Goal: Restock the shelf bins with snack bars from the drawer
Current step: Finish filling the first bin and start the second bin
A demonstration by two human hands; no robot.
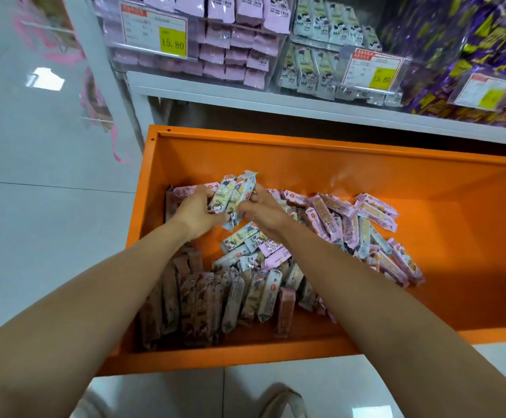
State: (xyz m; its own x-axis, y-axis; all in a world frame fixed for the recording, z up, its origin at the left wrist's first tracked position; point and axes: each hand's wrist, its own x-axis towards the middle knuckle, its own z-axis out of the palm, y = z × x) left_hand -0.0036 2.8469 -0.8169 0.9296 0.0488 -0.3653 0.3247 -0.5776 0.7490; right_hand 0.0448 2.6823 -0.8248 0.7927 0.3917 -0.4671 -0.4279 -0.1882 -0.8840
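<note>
Orange sheet metal forms the drawer, which stands open below the white shelf. Loose snack bars lie heaped over its floor, with pink, pale and brown wrappers mixed together. Both hands are inside it, toward the far left. The left hand and the right hand close in from either side with fingers curled, gripping one small bundle of pale bars between them, just above the heap.

The bundle's long axis runs away from the person, its upper ends pointing toward the shelf. The clear bin holding the same pale wrappers sits on that shelf, up and to the right of the hands, beyond the drawer's back wall. The pink bin is more nearly straight above them.

The carry therefore looks to go up and rightward, and the right hand is the nearer one to the target. The bars in that bin stand roughly upright in rows, so the bundle probably needs little turning before it goes in.
</note>
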